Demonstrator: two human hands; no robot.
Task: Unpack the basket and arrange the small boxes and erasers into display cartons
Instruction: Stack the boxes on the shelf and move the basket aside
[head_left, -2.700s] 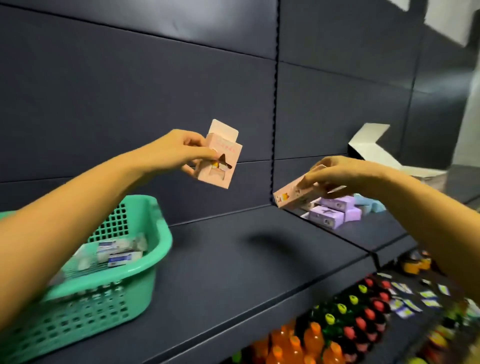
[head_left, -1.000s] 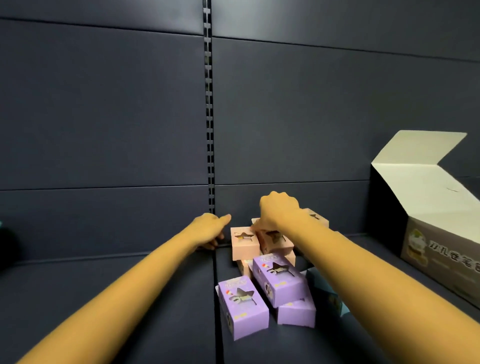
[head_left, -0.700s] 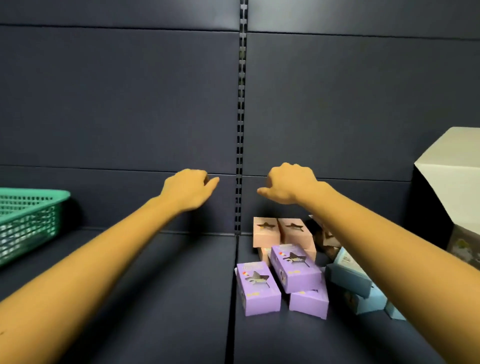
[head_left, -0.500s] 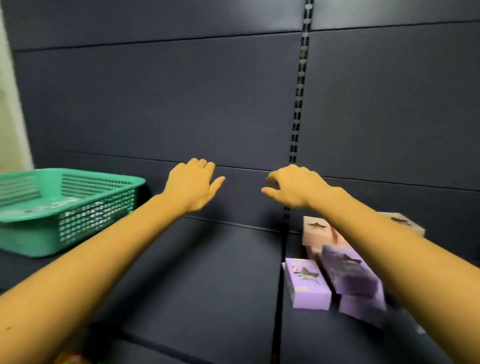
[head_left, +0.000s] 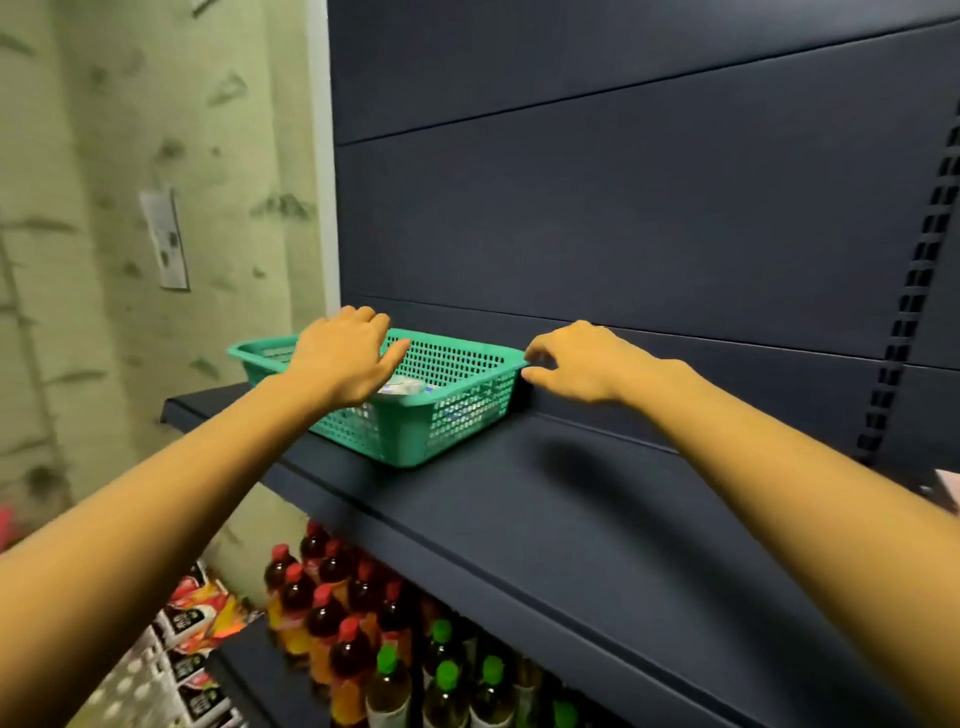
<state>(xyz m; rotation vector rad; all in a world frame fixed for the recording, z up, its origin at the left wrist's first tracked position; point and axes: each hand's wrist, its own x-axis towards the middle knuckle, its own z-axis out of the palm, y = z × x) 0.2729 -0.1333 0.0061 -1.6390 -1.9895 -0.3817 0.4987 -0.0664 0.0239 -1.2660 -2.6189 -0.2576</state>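
A green plastic basket (head_left: 457, 410) stands on the dark shelf (head_left: 597, 525) near its left end, against the back panel. Small white and blue eraser packets (head_left: 408, 387) lie inside it, partly hidden by my left hand. My left hand (head_left: 345, 358) hovers over the basket's near side, palm down with the fingers apart, and holds nothing. My right hand (head_left: 576, 364) is at the basket's far right corner; its curled fingertips are at the rim, and I cannot tell whether they grip it. A sliver of a pink box (head_left: 950, 488) shows at the right edge.
Drink bottles with red and green caps (head_left: 363, 639) fill the shelf below. Snack packets (head_left: 202, 623) sit at the lower left. A pale patterned wall (head_left: 130, 234) lies left of the shelf's end. A slotted upright (head_left: 909, 312) runs down the back panel at the right.
My view has swung left, away from the pile of pink and purple boxes. Both empty hands have moved left to the green basket, which now sits between them.
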